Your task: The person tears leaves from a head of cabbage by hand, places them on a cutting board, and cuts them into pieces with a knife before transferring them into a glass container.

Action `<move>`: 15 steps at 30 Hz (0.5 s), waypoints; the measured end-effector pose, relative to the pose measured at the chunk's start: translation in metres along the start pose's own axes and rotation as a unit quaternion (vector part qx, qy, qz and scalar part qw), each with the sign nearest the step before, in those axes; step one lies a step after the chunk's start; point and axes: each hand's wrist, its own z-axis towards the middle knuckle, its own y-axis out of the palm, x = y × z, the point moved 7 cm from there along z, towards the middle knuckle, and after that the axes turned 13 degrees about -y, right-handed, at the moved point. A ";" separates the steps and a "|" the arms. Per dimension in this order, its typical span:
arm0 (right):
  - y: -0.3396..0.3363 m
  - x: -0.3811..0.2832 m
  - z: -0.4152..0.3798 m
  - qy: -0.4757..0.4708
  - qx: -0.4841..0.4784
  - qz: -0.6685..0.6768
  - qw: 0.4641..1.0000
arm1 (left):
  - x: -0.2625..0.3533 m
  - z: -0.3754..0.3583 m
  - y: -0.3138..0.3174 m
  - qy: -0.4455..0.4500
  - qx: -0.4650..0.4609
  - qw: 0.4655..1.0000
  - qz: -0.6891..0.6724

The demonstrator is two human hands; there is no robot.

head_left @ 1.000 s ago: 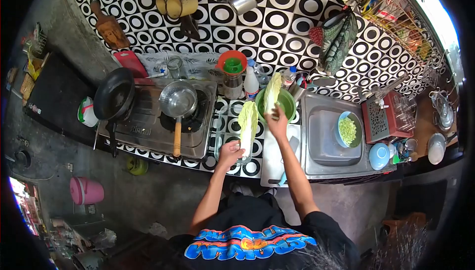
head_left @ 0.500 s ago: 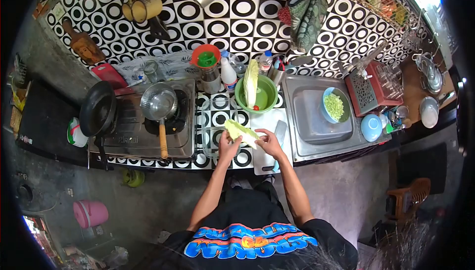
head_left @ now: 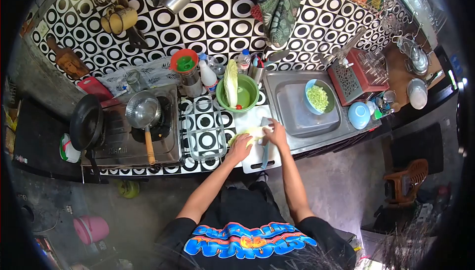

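Note:
A pale cabbage leaf (head_left: 256, 132) lies over the white cutting board (head_left: 253, 163), with both hands on it. My left hand (head_left: 240, 147) is closed on the leaf's left end. At its right end, my right hand (head_left: 275, 134) has its fingers bent around the leaf. A knife (head_left: 265, 155) with a light blue handle rests on the board beneath or beside my right hand; part of it is hidden. Behind the board, a green bowl (head_left: 251, 94) holds a cabbage piece (head_left: 231, 84) and a small red tomato (head_left: 239, 107).
A glass dish (head_left: 205, 157) stands left of the board. Farther left are a pan (head_left: 143, 109) on the stove (head_left: 118, 158) and a black wok (head_left: 85, 121). In the sink (head_left: 302, 132) sits a blue bowl with chopped greens (head_left: 317, 98). Bottles (head_left: 208, 76) line the wall.
Both hands have lowered the leaf from above the counter onto the board. The camera view has shifted and tilted, so the counter appears farther left.

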 end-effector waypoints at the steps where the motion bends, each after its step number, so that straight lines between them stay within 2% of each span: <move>1: 0.004 0.003 -0.018 0.024 0.018 -0.007 1.000 | -0.006 -0.001 0.008 -0.005 0.004 1.000 0.027; 3: 0.009 -0.008 -0.056 0.032 0.015 -0.055 0.998 | -0.013 0.000 0.017 -0.022 -0.025 0.996 0.084; 7: 0.026 -0.005 -0.104 0.085 0.005 -0.127 0.988 | 0.001 -0.005 0.015 -0.026 -0.007 0.993 0.113; 10: 0.035 0.015 -0.105 0.093 0.021 -0.047 0.994 | 0.002 0.005 0.014 -0.026 0.004 0.995 0.100; 12: 0.042 0.036 -0.104 0.130 0.016 0.016 0.991 | -0.003 0.017 0.015 -0.027 0.025 0.995 0.095; 14: 0.062 0.073 -0.111 0.216 0.014 0.197 0.956 | -0.018 0.033 0.020 -0.047 0.030 0.995 0.085; 15: 0.052 0.060 -0.114 0.245 0.029 0.217 0.944 | -0.015 0.036 0.017 -0.059 0.014 0.995 0.085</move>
